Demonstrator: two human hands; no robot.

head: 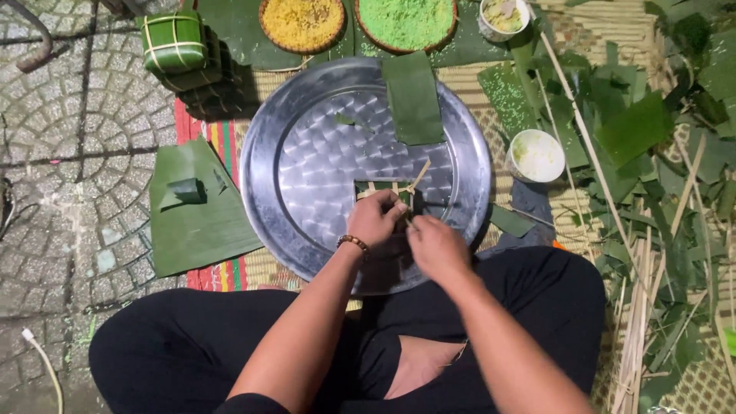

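Now both hands, left hand (373,220) and right hand (437,247), grip the green leaf-wrapped parcel (381,189).

Your hands crowd the near rim of the metal tray (268,123), your left hand (373,218) and right hand (437,247) both on the leaf parcel (383,192). The tray's middle and left are bare, so you can pass there. A folded leaf strip (412,96) blocks the far side (it overhangs the rim). On your right stand a white bowl (536,156) and piled leaf scraps (652,153).
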